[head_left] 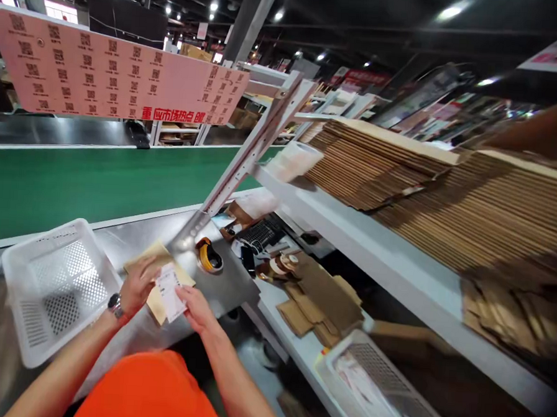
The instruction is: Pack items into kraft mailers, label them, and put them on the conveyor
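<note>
A white printed label (169, 293) lies tilted over a tan paper envelope (157, 250) on the metal worktop. My right hand (195, 309) pinches the label's right edge between thumb and fingers. My left hand (137, 283), with a watch at its wrist, is closed over the envelope's left part, fingertips close to the label's left edge. The undersides of both sheets are hidden. Just right of the envelope stands a yellow and black tape dispenser (209, 256). An open white plastic basket (62, 290) is left of my left hand.
Flattened cardboard stacks (383, 170) fill the shelf (352, 228) at right, held by a slanted metal post (253, 148). Below lie a keyboard (261, 234), cardboard pieces (318, 291) and a second white basket (382, 369). Beyond the worktop runs a green belt (98, 174).
</note>
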Motion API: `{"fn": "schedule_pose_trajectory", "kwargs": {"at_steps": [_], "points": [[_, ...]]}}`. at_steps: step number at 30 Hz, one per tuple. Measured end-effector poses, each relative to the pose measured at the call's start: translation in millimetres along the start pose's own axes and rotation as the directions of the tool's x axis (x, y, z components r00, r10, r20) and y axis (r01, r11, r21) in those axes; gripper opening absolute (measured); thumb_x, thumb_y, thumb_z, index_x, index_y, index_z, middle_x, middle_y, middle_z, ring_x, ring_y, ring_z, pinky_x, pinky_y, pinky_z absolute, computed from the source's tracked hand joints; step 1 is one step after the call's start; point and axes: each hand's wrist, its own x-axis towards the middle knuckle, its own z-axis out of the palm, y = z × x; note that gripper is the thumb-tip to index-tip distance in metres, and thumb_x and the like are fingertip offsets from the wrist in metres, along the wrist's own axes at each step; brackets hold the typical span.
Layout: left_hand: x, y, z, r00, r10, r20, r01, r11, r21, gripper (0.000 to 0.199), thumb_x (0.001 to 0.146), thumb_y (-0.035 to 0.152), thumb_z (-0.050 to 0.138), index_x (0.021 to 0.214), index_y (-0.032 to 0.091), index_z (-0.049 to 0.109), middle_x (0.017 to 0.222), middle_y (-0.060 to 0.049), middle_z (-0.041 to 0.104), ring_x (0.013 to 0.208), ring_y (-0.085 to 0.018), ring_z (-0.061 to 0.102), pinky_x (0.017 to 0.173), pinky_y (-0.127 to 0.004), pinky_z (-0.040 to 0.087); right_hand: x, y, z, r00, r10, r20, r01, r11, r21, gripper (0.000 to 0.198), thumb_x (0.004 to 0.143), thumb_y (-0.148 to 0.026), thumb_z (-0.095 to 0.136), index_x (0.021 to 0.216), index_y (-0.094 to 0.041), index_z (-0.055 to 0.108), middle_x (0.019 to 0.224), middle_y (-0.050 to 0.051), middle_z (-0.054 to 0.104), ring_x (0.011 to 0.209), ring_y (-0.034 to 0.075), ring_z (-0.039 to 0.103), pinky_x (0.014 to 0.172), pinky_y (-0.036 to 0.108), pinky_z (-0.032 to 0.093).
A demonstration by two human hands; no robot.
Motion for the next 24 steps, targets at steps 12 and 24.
{"fn": "schedule_pose_trajectory", "kwargs": {"at_steps": [12,24], "points": [[11,81,73,0.573,-0.726,0.38,0.805,0.413,-0.426,0.031,0.079,0.041,0.089,0.091,0.012,0.088,0.091,-0.015,0.088,0.076,-0.024,0.079,0.061,-0.03,0.059,-43,-20,-4,0.976,-0.15,-0.158,0.166,0.982,0.09,0.061,0.065,-0.074,0.103,0.088,-0.02,0.088,0.089,0.008,0.086,0.078,0.023,0.076,0.07,0.035,0.062],[46,119,143,0.531,-0.795,0.293,0.802,0.361,-0.476,0.04,0.072,0.049,0.093,0.085,0.012,0.085,0.082,-0.015,0.086,0.069,-0.024,0.079,0.059,-0.029,0.057,-57,-39,-100,0.982,-0.134,-0.132,0.149,0.983,0.111,0.061,0.06,-0.07,0.108,0.091,-0.021,0.089,0.092,0.01,0.088,0.091,0.029,0.084,0.103,0.051,0.067]]}}
